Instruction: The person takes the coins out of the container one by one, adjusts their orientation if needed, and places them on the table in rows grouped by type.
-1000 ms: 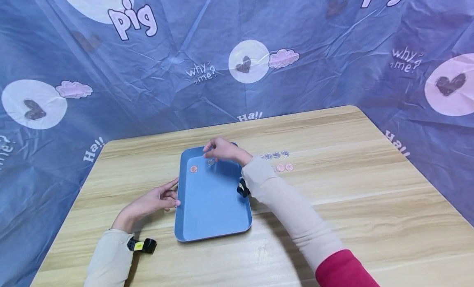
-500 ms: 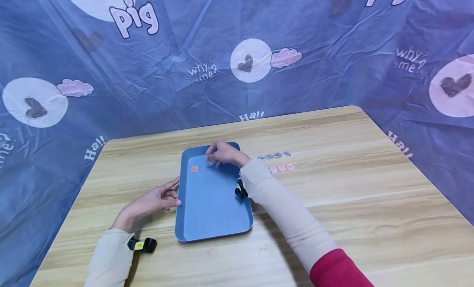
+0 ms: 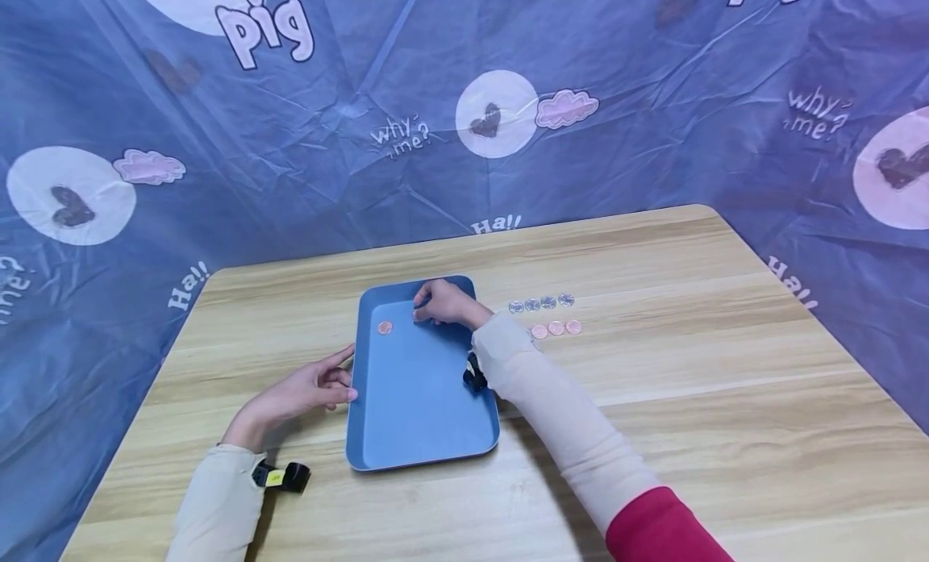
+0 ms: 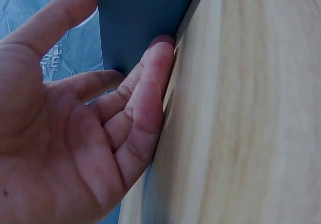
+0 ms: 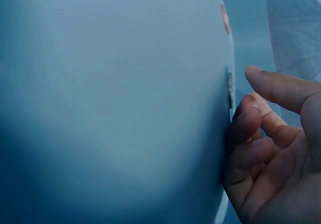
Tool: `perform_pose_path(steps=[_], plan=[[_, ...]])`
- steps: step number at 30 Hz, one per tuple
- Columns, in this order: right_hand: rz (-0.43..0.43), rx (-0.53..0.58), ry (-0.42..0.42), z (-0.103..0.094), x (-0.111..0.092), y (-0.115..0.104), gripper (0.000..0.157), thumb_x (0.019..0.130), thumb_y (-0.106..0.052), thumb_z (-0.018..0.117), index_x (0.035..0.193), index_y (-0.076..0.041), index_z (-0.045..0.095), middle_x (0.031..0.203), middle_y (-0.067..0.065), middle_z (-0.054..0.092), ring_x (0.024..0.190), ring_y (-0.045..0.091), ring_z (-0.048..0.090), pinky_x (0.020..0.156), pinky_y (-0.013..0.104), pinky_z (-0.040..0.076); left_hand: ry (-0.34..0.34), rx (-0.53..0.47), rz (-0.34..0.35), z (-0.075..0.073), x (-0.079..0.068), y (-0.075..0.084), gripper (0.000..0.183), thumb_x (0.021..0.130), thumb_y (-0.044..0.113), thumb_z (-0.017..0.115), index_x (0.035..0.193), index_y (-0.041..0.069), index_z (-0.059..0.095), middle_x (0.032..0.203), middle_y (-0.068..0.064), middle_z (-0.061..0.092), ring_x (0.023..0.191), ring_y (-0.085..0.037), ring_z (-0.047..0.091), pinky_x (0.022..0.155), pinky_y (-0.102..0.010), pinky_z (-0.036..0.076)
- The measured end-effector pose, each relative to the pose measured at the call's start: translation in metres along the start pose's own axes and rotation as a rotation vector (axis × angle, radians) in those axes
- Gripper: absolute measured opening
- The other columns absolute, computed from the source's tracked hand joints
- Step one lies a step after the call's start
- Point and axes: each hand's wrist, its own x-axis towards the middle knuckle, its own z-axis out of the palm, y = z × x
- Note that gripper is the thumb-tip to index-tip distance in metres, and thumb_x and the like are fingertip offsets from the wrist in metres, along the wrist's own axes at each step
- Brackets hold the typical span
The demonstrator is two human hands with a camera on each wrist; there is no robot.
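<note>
A blue tray lies on the wooden table. My left hand holds its left side, the thumb at the rim and curled fingers against the outer wall, low by the tabletop. Over the tray's far end is my right hand. In the right wrist view a silver coin shows edge-on on the tray floor, right by the index fingertip, with the thumb apart from it. The fingers hide this coin in the head view. A copper coin lies to its left in the tray.
Right of the tray, several silver coins form a row on the table. Nearer to me is a row of copper coins, its left end partly hidden by the right sleeve. A printed blue cloth hangs behind the table.
My right hand has lowered toward the tray floor and shifted slightly right, covering the silver coin in the head view. The left hand stays at the tray's side. The head view has shifted slightly.
</note>
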Motion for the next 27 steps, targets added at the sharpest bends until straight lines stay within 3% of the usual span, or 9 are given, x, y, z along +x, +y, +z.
perform_pose_path(steps=[18, 27], plan=[[0.036, -0.081, 0.008, 0.0023, 0.0025, 0.0008, 0.023, 0.090, -0.018, 0.068, 0.110, -0.008, 0.064, 0.111, 0.009, 0.064, 0.068, 0.014, 0.058, 0.061, 0.024, 0.046, -0.014, -0.017, 0.013, -0.0002, 0.0009, 0.0012, 0.091, 0.091, 0.017, 0.065, 0.153, -0.002, 0.001, 0.107, -0.012, 0.056, 0.084, -0.010, 0.056, 0.069, -0.023, 0.049], [0.040, -0.125, 0.022, 0.0039, 0.0017, -0.0004, 0.016, 0.090, -0.019, 0.067, 0.103, -0.010, 0.065, 0.100, 0.006, 0.066, 0.069, 0.014, 0.059, 0.062, 0.025, 0.046, -0.008, -0.006, 0.010, -0.0001, -0.0005, 0.0017, 0.092, 0.091, 0.017, 0.066, 0.153, -0.002, 0.001, 0.107, -0.013, 0.056, 0.086, -0.010, 0.057, 0.071, -0.023, 0.050]])
